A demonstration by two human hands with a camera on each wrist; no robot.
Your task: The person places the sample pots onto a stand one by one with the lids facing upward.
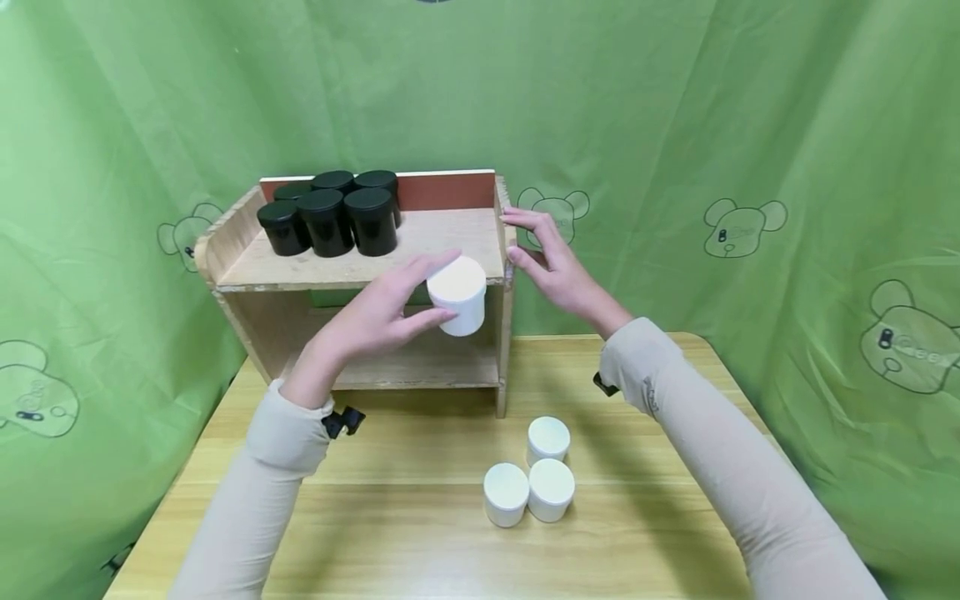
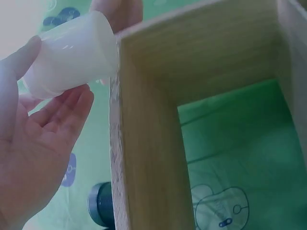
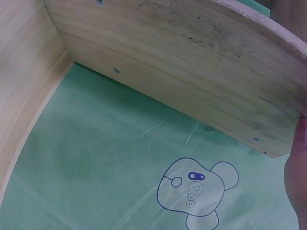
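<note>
In the head view my left hand (image 1: 382,312) grips a white lidded jar (image 1: 459,296), thumb on the near side and fingers on the far side. The jar is held at the front edge of the upper board of a wooden shelf (image 1: 442,235), towards its right end. The left wrist view shows the same jar (image 2: 72,55) between thumb and fingers, close to the board's edge. My right hand (image 1: 558,267) holds the top of the shelf's right side panel (image 3: 192,62); the thumb (image 3: 296,172) lies against it. Several black lidded jars (image 1: 326,223) stand on the upper board's left half.
Three more white jars (image 1: 551,492) stand close together on the wooden table (image 1: 420,517), in front of the shelf's right end. Below the upper board is a lower shelf (image 1: 420,373). A green curtain (image 1: 637,108) with bear drawings surrounds the table's back and sides.
</note>
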